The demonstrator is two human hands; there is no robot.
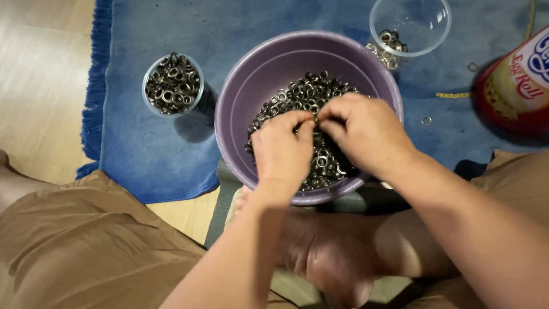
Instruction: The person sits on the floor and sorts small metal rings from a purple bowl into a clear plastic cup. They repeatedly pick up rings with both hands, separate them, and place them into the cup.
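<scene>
Eyelets [297, 94] in purple bowl [240, 97], partly hidden under both hands.

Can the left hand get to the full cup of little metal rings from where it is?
Probably yes. The left hand is over the purple bowl, and the full cup stands just to its left on the blue rug. Nothing lies between them, and the cup's top is open.
</scene>
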